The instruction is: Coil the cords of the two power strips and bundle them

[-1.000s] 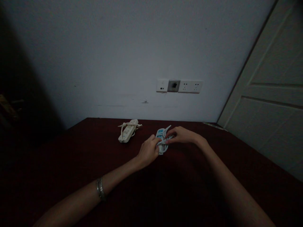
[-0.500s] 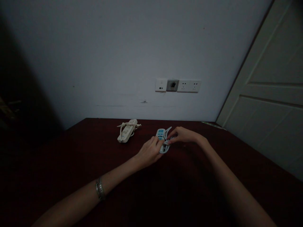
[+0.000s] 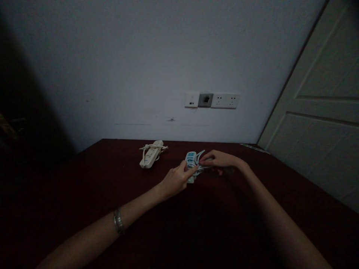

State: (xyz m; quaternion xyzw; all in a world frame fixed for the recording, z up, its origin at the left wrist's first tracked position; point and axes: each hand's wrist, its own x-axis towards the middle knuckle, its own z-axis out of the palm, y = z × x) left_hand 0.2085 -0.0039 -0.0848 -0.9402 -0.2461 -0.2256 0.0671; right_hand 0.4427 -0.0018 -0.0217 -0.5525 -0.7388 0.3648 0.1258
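A white power strip with blue sockets [image 3: 191, 158] lies on the dark red table [image 3: 112, 201], its white cord [image 3: 199, 156] looped around it. My left hand [image 3: 176, 180] is closed on the strip's near end, thumb on top. A silver bracelet sits on that wrist. My right hand [image 3: 217, 160] is at the strip's right side, fingers pinched on the cord loops.
A second, cream power strip [image 3: 150, 154] with its cord wrapped round it lies to the left, near the wall. Wall sockets [image 3: 212, 100] are mounted above the table. A pale door [image 3: 322, 112] stands on the right. The room's left side is dark.
My right hand has shifted slightly to the right along the cord. My left hand moved from the strip's side to its near end. The strip has stayed in place.
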